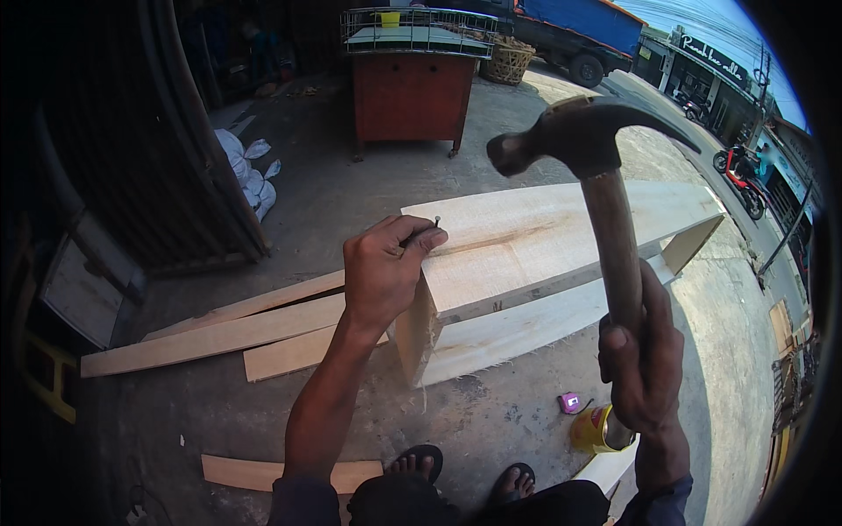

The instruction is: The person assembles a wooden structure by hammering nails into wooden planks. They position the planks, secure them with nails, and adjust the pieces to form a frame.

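Observation:
My left hand (pixel 383 267) pinches a nail (pixel 438 222) upright between thumb and finger, at the near left corner of a long wooden box frame (pixel 517 241). The frame is made of pale boards, with an open side facing me. In my right hand (pixel 647 355) is a claw hammer (pixel 611 210), gripped by its wooden handle. Its dark head is raised above the frame, striking face to the left and claw to the right. The nail's tip is hidden behind my fingers.
Loose planks (pixel 215 335) lie on the concrete left of the frame. By my feet are a pink tape measure (pixel 570 402), a yellow can (pixel 593 429) and a short board (pixel 254 473). Beyond stand a red cart (pixel 412 96), white sacks (pixel 254 180) and a woven basket (pixel 507 64).

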